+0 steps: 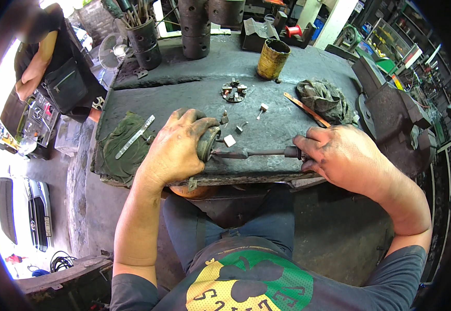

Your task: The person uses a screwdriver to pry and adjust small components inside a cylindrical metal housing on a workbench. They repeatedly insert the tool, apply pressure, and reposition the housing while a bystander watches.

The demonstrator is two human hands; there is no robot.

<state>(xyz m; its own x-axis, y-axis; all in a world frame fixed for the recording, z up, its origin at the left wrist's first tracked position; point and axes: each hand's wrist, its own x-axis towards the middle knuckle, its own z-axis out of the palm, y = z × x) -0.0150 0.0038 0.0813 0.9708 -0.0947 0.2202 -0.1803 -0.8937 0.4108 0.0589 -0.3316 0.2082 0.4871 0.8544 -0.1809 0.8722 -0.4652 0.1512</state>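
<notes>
My left hand (179,147) is wrapped round a short round metal housing (208,143) at the bench's near edge, its open end turned to the right. My right hand (334,154) grips the dark handle of a soldering iron (267,152), whose thin shaft and thicker bit point left. The bit's tip meets the housing's rim; whether it goes inside is hidden. Just beyond lie small carbon brushes: a pale block (229,140), a darker piece (241,127) and one with a wire lead (263,108). A round brush-holder plate (234,91) rests farther back.
Left on the bench (179,98), a metal strip (135,137) lies on a green cloth (124,158). A dark rag (326,98) and flat orange stick (306,109) lie right, before a vise (396,109). Behind stand a yellow can (273,59) and metal cylinders (194,31). Someone (54,67) stands far left.
</notes>
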